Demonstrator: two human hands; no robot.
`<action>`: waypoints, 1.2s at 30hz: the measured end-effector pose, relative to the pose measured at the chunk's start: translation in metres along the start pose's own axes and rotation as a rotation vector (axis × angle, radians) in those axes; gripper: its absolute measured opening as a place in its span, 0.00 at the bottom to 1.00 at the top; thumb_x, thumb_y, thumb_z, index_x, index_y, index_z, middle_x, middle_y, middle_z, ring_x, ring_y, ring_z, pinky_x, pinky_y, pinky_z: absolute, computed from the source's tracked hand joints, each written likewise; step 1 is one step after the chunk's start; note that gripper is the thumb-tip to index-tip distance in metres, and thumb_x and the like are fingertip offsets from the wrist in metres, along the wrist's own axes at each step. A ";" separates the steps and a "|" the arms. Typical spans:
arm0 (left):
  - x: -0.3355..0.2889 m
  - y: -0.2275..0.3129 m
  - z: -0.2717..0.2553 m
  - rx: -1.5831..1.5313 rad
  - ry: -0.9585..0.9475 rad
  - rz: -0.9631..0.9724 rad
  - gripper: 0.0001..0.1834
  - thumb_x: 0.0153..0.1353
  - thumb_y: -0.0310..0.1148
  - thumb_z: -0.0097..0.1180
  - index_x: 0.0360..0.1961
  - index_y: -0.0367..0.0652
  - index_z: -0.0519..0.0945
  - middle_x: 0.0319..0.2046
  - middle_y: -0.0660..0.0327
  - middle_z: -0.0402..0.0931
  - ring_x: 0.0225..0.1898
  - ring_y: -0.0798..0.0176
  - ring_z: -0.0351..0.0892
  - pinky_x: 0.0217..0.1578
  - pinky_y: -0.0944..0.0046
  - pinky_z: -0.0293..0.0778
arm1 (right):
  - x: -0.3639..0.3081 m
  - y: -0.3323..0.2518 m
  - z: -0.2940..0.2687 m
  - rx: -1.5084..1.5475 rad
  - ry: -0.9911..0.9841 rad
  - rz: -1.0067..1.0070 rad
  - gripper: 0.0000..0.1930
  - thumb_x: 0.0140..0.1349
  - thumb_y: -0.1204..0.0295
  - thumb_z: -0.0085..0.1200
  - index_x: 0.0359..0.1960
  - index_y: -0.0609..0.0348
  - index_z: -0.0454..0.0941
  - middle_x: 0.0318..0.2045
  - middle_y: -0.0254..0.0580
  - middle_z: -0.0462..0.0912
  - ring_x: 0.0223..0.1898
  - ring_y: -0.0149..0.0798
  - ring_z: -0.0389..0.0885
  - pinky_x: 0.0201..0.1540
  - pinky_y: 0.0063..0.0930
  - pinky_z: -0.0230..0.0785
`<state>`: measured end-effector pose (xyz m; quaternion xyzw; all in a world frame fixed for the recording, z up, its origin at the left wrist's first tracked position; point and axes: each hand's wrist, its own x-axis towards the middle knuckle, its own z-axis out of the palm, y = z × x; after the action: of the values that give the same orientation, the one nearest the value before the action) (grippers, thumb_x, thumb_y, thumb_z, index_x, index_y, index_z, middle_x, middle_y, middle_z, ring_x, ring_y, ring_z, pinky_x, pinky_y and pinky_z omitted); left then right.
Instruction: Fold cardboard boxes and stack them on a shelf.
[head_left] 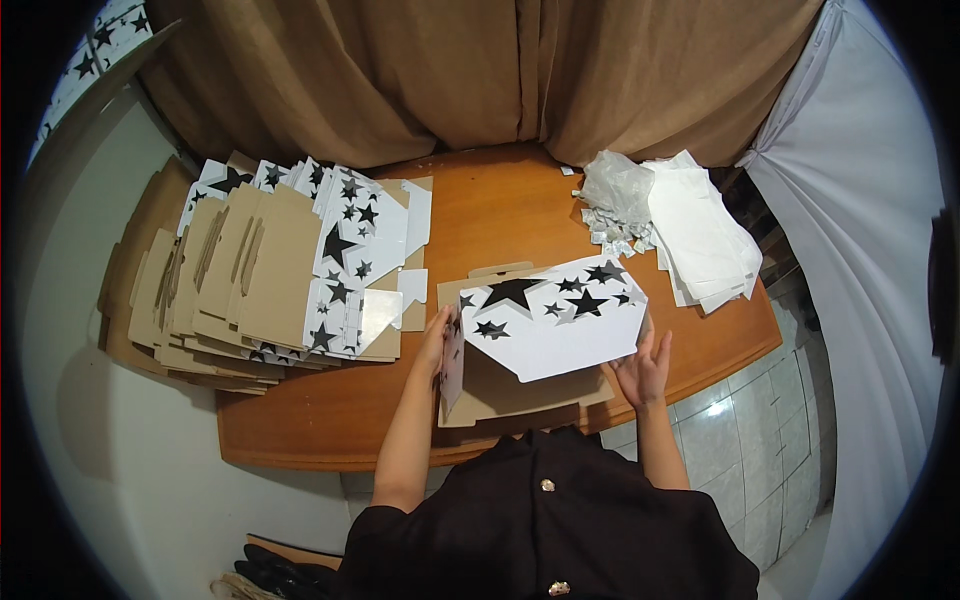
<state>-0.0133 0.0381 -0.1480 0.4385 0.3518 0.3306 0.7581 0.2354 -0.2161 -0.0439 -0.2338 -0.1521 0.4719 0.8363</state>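
A partly folded cardboard box is in front of me at the table's near edge. Its raised panel is white with black and grey stars, and brown board shows beneath and behind it. My left hand presses against the box's upright left side flap, fingers partly hidden by it. At the opposite end, my right hand holds the right edge of the white panel; some of its fingers lie along or behind that edge, and the others stand a little apart.
Stacked flat cardboard boxes, brown and star-printed, cover the left of the wooden table. At the back right lie white paper sheets, a clear plastic bag and several small packets. Brown curtains hang behind.
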 end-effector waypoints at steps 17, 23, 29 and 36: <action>-0.027 0.010 0.038 -0.141 0.031 0.125 0.25 0.67 0.48 0.39 0.51 0.38 0.72 0.42 0.60 0.74 0.41 0.69 0.75 0.45 0.70 0.71 | 0.040 0.038 -0.079 -0.826 0.139 -0.053 0.24 0.67 0.55 0.36 0.56 0.59 0.65 0.51 0.41 0.72 0.50 0.36 0.71 0.52 0.28 0.66; -0.015 0.032 0.062 -0.191 0.103 0.184 0.24 0.67 0.46 0.40 0.52 0.38 0.71 0.41 0.61 0.74 0.40 0.70 0.75 0.44 0.70 0.72 | 0.039 0.045 -0.065 -0.649 0.375 0.015 0.21 0.68 0.57 0.35 0.49 0.61 0.70 0.42 0.40 0.76 0.43 0.34 0.74 0.49 0.25 0.65; -0.038 0.027 0.053 -0.173 0.096 0.219 0.23 0.67 0.45 0.41 0.53 0.38 0.71 0.41 0.61 0.74 0.39 0.70 0.75 0.44 0.70 0.72 | 0.034 0.052 -0.137 -1.475 0.081 -0.338 0.19 0.67 0.63 0.38 0.53 0.61 0.66 0.50 0.43 0.72 0.47 0.34 0.72 0.51 0.27 0.64; -0.042 0.027 0.044 -0.043 0.078 0.286 0.21 0.67 0.43 0.41 0.51 0.38 0.72 0.40 0.62 0.73 0.37 0.70 0.74 0.42 0.70 0.73 | 0.048 0.026 -0.109 -1.388 0.159 0.096 0.22 0.67 0.62 0.34 0.57 0.62 0.65 0.55 0.48 0.70 0.54 0.37 0.69 0.55 0.27 0.60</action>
<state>-0.0048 -0.0040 -0.0973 0.4547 0.3079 0.4595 0.6981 0.2926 -0.1905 -0.1480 -0.7541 -0.3462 0.2838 0.4806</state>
